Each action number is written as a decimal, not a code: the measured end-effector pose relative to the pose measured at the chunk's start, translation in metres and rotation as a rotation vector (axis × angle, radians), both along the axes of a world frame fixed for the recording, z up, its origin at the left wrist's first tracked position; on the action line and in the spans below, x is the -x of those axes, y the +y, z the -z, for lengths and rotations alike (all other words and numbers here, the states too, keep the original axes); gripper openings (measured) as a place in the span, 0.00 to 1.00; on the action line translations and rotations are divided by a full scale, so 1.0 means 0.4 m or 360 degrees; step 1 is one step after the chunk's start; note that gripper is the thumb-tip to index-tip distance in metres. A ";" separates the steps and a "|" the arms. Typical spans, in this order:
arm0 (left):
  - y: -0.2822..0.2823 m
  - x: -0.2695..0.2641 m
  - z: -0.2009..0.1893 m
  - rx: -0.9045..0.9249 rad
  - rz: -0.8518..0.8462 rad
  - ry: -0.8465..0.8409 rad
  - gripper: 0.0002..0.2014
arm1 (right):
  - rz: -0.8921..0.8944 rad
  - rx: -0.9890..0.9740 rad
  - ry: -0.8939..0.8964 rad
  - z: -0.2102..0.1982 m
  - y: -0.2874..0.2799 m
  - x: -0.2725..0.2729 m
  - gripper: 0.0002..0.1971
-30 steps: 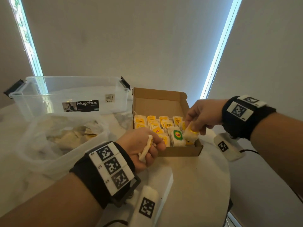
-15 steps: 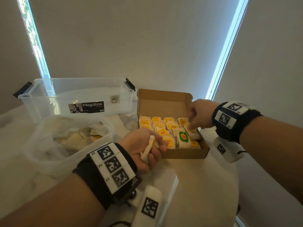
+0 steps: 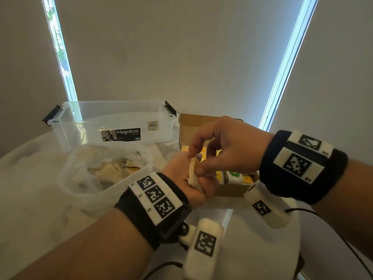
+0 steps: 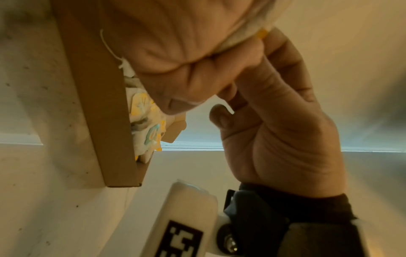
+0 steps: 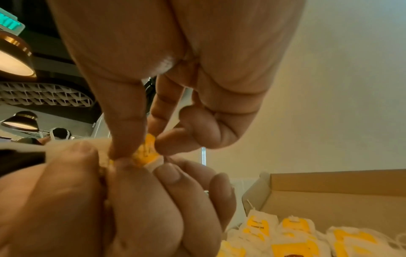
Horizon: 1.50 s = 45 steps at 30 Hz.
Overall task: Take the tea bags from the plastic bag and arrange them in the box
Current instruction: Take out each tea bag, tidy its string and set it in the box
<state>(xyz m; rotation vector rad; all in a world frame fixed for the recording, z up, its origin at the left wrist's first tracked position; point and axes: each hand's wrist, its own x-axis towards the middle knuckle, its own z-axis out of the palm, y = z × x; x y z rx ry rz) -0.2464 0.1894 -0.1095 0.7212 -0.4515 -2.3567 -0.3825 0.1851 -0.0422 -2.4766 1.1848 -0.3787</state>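
Note:
My left hand grips a white tea bag in front of the brown cardboard box. My right hand has come over from the right and pinches the top of that same tea bag between thumb and index finger. The right wrist view shows the pinch on the bag's yellow tag, above the left hand. Several yellow-tagged tea bags stand in rows in the box. The clear plastic bag with more tea bags lies to the left.
An empty clear Megabox tub stands behind the plastic bag, left of the box. The box lid stands upright at the back. The round white table ends close to the right of the box.
My right hand left the right side of the box, moved left to my left hand and took hold of the tea bag held there. My left hand rose slightly.

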 end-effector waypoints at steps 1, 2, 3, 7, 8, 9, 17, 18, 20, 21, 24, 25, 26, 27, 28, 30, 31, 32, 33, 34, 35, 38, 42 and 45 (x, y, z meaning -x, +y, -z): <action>0.005 -0.002 -0.006 0.0003 0.0006 0.0014 0.15 | -0.0002 0.0003 0.0011 0.000 -0.001 0.001 0.08; 0.008 -0.002 -0.012 0.0014 -0.0004 0.0016 0.12 | -0.0004 0.0006 0.0027 0.000 -0.002 0.002 0.07; 0.011 -0.001 -0.016 0.0031 -0.0032 0.0001 0.12 | -0.0010 0.0002 0.0036 0.000 -0.001 0.004 0.07; -0.006 0.009 -0.005 0.0095 -0.0206 -0.0259 0.20 | -0.0024 -0.0135 -0.0102 -0.035 -0.008 0.036 0.08; -0.008 0.009 0.000 0.0111 -0.0210 -0.0367 0.17 | 0.0053 -0.0152 -0.0099 -0.050 -0.019 0.055 0.08; -0.010 0.006 0.004 0.0123 -0.0190 -0.0471 0.14 | 0.0155 -0.0142 -0.0047 -0.063 -0.033 0.077 0.07; -0.019 -0.009 0.032 0.0294 -0.0151 -0.0996 0.07 | 0.0707 -0.0348 0.0518 0.001 -0.150 0.219 0.04; -0.020 -0.007 0.036 0.0301 -0.0145 -0.1038 0.07 | 0.0731 -0.0431 0.0549 0.014 -0.160 0.223 0.05; -0.022 -0.006 0.042 0.0303 -0.0140 -0.1098 0.08 | 0.0751 -0.0559 0.0591 0.039 -0.177 0.225 0.06; -0.023 -0.006 0.043 0.0299 -0.0144 -0.1114 0.08 | 0.0752 -0.0566 0.0650 0.049 -0.184 0.224 0.06; -0.026 -0.010 0.046 0.0281 -0.0133 -0.1100 0.10 | 0.0726 -0.0417 0.0826 0.068 -0.208 0.214 0.05; -0.028 -0.012 0.045 0.0269 -0.0125 -0.1081 0.10 | 0.0716 -0.0354 0.0829 0.073 -0.214 0.210 0.06; -0.030 -0.015 0.044 0.0253 -0.0117 -0.1056 0.11 | 0.0717 -0.0305 0.0809 0.077 -0.219 0.209 0.09; -0.030 -0.017 0.041 0.0239 -0.0105 -0.1014 0.13 | 0.0734 -0.0271 0.0782 0.082 -0.223 0.208 0.11; -0.031 -0.020 0.039 0.0228 -0.0091 -0.0945 0.16 | 0.0758 -0.0241 0.0763 0.087 -0.226 0.207 0.13; -0.030 -0.027 0.037 0.0195 -0.0072 -0.0717 0.26 | 0.0805 -0.0167 0.0760 0.096 -0.227 0.206 0.14; -0.030 -0.030 0.037 0.0181 -0.0069 -0.0575 0.32 | 0.0821 -0.0124 0.0765 0.095 -0.225 0.204 0.14; -0.031 -0.033 0.038 0.0170 -0.0075 -0.0436 0.38 | 0.0829 -0.0069 0.0761 0.086 -0.221 0.201 0.13; -0.032 -0.033 0.040 0.0155 -0.0090 -0.0313 0.42 | 0.0823 0.0001 0.0735 0.070 -0.213 0.197 0.13; -0.031 -0.032 0.038 0.0138 -0.0106 -0.0208 0.45 | 0.0802 0.0074 0.0682 0.049 -0.201 0.189 0.11; -0.028 -0.030 0.034 0.0119 -0.0120 -0.0117 0.47 | 0.0764 0.0129 0.0598 0.027 -0.184 0.177 0.10; -0.017 -0.015 0.022 0.0063 -0.0161 0.0096 0.49 | 0.0529 0.0095 0.0261 -0.022 -0.112 0.114 0.09; -0.004 -0.013 0.019 0.0139 -0.0136 0.0274 0.47 | 0.0267 0.0006 0.0268 -0.008 -0.030 0.030 0.14; 0.009 -0.017 0.019 0.0204 -0.0119 0.0249 0.46 | 0.0230 0.0111 0.0427 0.020 -0.023 0.005 0.15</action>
